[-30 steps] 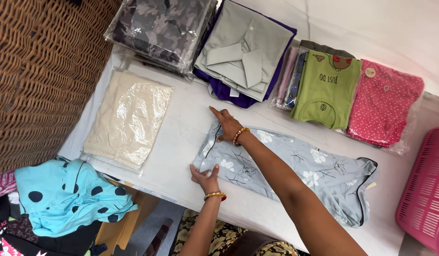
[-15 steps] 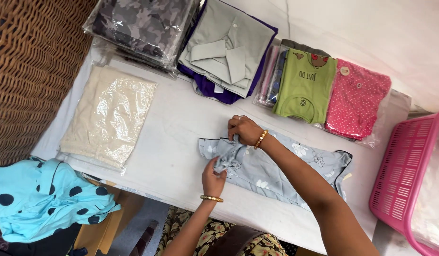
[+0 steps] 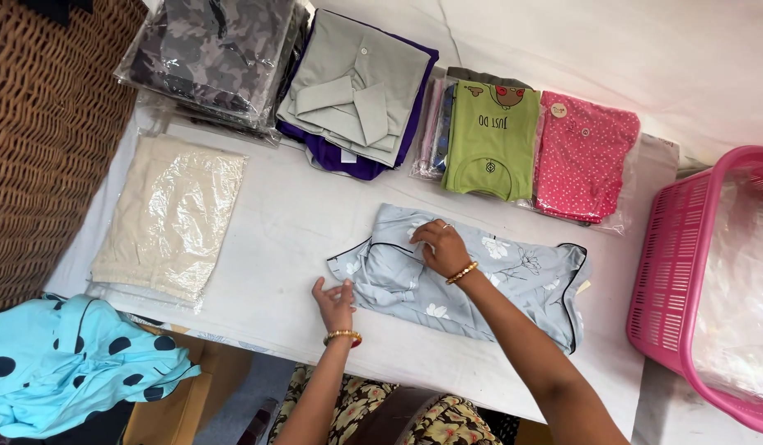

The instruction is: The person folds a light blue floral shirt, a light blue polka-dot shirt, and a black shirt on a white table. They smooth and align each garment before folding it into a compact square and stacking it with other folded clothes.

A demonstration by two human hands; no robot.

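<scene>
1. Grey floral garment (image 3: pixel 513 280) with dark piping lies across the middle of the white table (image 3: pixel 307 222), nearer the near edge, partly folded so its left end is doubled over on itself. Can't really tell if it's a top or pyjama bottoms, the fold hides the shape.
2. Left hand (image 3: pixel 336 303) sits at the near-left corner of the garment, fingers pressed together and lying on the folded edge; whether it's pinching the cloth or just pinning it down is hard to say. Gold bangle on the wrist.
3. Right hand (image 3: pixel 441 247) rests flat-ish on top of the fold, fingers curled loosely and pressing down, bangle and a ring showing. The forearm crosses the garment and covers part of the print.
4. Far side of the table, left to right: a camo-print stack in plastic (image 3: pixel 212 53), top cut off by the frame; a grey collared shirt (image 3: pixel 356 86) on something purple that's mostly hidden; a green top (image 3: pixel 488 140); a pink dotted piece in a clear bag (image 3: pixel 583 156). More bagged stuff is wedged between the purple and the green, too squashed to make out.
5. Cream bagged cloth (image 3: pixel 171 218) lies well left of the garment, glare on the plastic.
6. Pink plastic basket (image 3: pixel 703 280) on the right, cut off, with clear plastic inside.
7. Wicker surface (image 3: pixel 43 140) far left, and a turquoise cloth with dark dots (image 3: pixel 76 363) near left, partly off-frame.
</scene>
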